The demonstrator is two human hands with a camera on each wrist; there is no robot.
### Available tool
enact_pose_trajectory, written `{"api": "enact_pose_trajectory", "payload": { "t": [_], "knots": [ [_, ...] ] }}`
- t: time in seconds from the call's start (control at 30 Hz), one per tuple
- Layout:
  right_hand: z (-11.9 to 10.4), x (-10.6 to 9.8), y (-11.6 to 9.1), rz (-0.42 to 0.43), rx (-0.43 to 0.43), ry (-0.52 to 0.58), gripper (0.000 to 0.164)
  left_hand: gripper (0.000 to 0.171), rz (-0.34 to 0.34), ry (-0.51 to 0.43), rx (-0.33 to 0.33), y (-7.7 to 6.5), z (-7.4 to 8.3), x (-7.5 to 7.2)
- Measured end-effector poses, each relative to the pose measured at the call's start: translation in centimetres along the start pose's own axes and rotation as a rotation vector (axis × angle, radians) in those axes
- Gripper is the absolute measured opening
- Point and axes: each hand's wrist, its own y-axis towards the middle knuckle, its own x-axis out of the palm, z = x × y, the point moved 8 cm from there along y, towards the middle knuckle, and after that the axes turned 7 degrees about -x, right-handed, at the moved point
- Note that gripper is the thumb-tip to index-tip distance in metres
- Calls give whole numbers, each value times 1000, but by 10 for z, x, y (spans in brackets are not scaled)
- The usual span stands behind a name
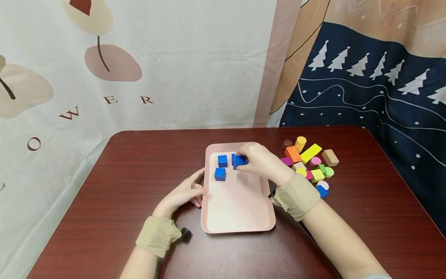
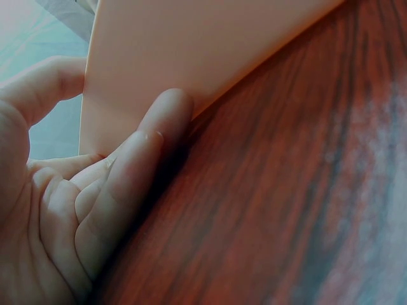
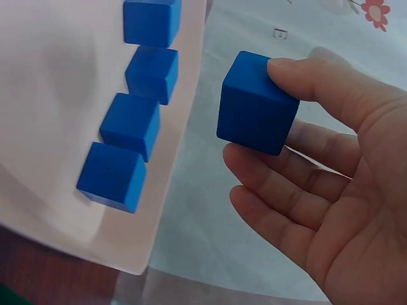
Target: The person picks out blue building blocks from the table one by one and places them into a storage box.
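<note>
Holding a blue cube [image 3: 256,108], the right fingers [image 3: 264,175] stand cube-width apart; left fingers [image 2: 124,184] grip the pink tray [image 1: 238,209].

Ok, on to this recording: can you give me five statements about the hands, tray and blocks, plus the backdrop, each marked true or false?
1. The right hand pinches a blue cube. True.
2. The left hand lies flat in the middle of the tray. False: it touches the tray's left edge.
3. The right wrist view shows four blue cubes in the tray. True.
4. The mixed-colour blocks lie left of the tray. False: they lie to its right.
5. The dark blue fabric shows white trees. True.
</note>
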Motion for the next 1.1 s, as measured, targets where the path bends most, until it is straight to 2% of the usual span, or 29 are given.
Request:
{"api": "enact_pose_trajectory", "payload": {
  "t": [0.33,0.57,0.8,1.1],
  "knots": [
    [5,11,8,-9,6,1,35,74,-9,4,9,2,0,0],
    [8,18,14,-24,4,-75,32,75,-4,0,-5,1,0,0],
    [9,25,17,-38,-17,-49,32,74,-2,4,-7,0,0,0],
    [12,35,20,-68,7,-57,33,74,2,2,-13,2,-3,-1]
  ]
}}
